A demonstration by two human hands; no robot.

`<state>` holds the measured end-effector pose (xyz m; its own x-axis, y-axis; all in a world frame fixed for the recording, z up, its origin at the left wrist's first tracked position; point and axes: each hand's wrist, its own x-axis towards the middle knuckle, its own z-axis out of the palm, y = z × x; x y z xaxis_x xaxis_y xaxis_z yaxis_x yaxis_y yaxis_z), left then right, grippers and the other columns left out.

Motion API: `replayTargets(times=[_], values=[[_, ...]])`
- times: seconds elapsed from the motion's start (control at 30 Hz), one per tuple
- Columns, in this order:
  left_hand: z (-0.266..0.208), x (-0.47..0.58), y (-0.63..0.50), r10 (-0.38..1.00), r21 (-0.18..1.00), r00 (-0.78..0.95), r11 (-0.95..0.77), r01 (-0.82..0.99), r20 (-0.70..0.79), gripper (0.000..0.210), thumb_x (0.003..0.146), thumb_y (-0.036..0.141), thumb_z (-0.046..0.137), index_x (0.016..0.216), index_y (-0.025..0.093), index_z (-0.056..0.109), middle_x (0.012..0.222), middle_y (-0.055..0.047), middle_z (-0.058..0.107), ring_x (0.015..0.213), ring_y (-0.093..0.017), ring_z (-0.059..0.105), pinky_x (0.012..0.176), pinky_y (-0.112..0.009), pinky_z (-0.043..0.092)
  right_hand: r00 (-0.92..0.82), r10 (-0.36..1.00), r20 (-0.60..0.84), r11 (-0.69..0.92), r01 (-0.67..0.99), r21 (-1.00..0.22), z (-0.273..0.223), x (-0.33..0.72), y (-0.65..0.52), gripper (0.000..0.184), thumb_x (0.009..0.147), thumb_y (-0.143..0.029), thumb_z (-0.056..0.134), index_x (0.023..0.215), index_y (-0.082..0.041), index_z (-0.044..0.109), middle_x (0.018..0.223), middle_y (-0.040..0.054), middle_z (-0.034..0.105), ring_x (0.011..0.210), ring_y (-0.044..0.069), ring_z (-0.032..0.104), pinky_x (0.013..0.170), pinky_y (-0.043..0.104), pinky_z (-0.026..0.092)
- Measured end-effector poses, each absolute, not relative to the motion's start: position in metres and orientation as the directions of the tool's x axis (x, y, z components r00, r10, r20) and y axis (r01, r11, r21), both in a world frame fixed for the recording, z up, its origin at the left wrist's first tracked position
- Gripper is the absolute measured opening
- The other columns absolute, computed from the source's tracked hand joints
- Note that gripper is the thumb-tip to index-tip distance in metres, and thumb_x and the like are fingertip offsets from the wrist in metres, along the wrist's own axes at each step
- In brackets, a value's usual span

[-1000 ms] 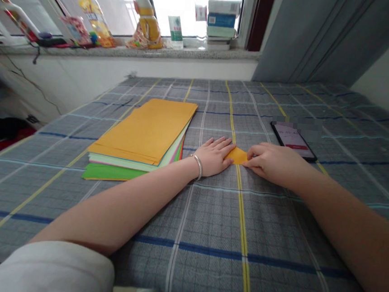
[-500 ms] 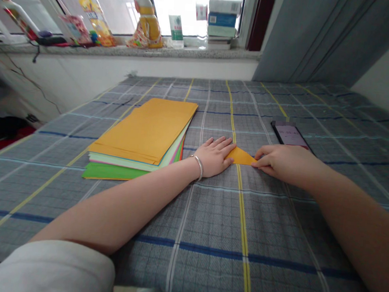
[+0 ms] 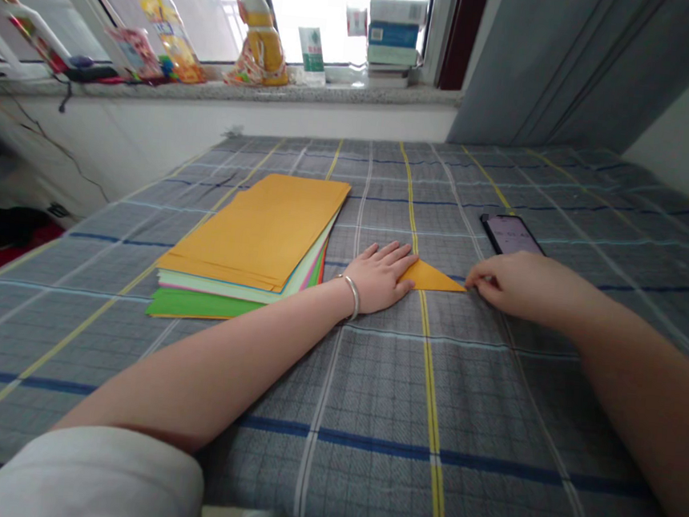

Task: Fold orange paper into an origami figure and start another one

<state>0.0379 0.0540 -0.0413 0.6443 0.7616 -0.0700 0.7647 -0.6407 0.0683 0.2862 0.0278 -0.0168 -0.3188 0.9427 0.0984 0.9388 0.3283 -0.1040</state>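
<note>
- Two hands here, both the person's own. Left hand (image 3: 379, 279) is flat, palm down, fingers a bit spread, pinning the covered end of the paper and gripping nothing.
- Right hand (image 3: 517, 283) is half curled, fingertips bunched right at the paper's pointed tip. Can't tell if it's actually pinching it.
- The paper in question: one small, flat orange-yellow paper triangle (image 3: 433, 277) on the cloth between the hands, left end hidden under the left one.
- Progress, my read: at least one fold looks done, with the edge getting pressed along. No finished piece on show, so I'd call it early-ish. How many folds are left? No idea.
- One shiny silver metal bangle (image 3: 353, 298), left wrist.
- One black-edged rectangular phone (image 3: 514, 235), just beyond the right hand and partly hidden by it.
- One thick stack of coloured paper sheets (image 3: 269, 220), left of the hands: orange-yellow on top, pale and green below. Too many overlaps to count sheets.
- One grey checked fabric tablecloth (image 3: 381, 390) under everything.
</note>
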Motion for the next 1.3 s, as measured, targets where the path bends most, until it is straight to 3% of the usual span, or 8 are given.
replayTargets(times=[0.13,0.3,0.57,1.03,1.3], values=[[-0.041,0.038,0.054,0.763,0.078,0.644,-0.640,0.765,-0.058,0.059,0.102,0.044,0.028,0.155,0.018,0.027,0.163,-0.007,0.021,0.152,-0.024,0.018,0.123,-0.048,0.017,-0.220,0.969,0.114,0.244,0.920,-0.305,-0.021,0.266,0.028,0.026,0.090,-0.039,0.049,0.093,-0.023,0.069,0.084,0.0045,0.072,0.074,0.020,0.063,0.064,0.031,0.043],[-0.041,0.039,0.054,0.763,0.084,0.643,-0.639,0.765,-0.059,0.060,0.102,0.045,0.030,0.154,0.017,0.028,0.163,-0.008,0.023,0.151,-0.025,0.019,0.123,-0.047,0.017,-0.300,0.940,0.162,0.329,0.922,-0.202,-0.036,0.244,0.030,0.021,0.088,-0.042,0.055,0.091,-0.022,0.062,0.093,0.0054,0.065,0.081,0.020,0.059,0.064,0.031,0.039],[-0.029,0.028,0.070,0.701,0.171,0.685,-0.663,0.728,-0.199,0.066,0.095,0.034,0.043,0.156,0.021,0.023,0.164,-0.008,0.017,0.152,-0.027,0.014,0.122,-0.047,0.015,-0.298,0.954,0.032,0.294,0.911,-0.288,-0.034,0.248,0.036,0.016,0.085,-0.038,0.062,0.089,-0.023,0.058,0.080,0.0001,0.060,0.068,0.017,0.053,0.058,0.029,0.033],[-0.027,0.011,0.075,0.739,0.221,0.646,-0.608,0.762,-0.192,0.077,0.087,0.027,0.050,0.157,0.026,0.019,0.164,-0.011,0.019,0.150,-0.042,0.009,0.116,-0.063,0.017,-0.300,0.954,0.028,0.292,0.898,-0.330,-0.038,0.252,0.038,0.018,0.084,-0.039,0.063,0.092,-0.023,0.058,0.076,-0.0015,0.060,0.066,0.016,0.054,0.055,0.030,0.033],[-0.022,-0.006,0.084,0.726,0.259,0.660,-0.611,0.748,-0.193,0.090,0.081,0.028,0.058,0.158,0.022,0.012,0.164,-0.015,0.015,0.150,-0.040,0.012,0.117,-0.060,0.020,-0.298,0.954,0.021,0.288,0.899,-0.330,-0.037,0.251,0.038,0.018,0.084,-0.038,0.063,0.091,-0.023,0.059,0.076,-0.0010,0.061,0.066,0.016,0.055,0.055,0.030,0.034]])
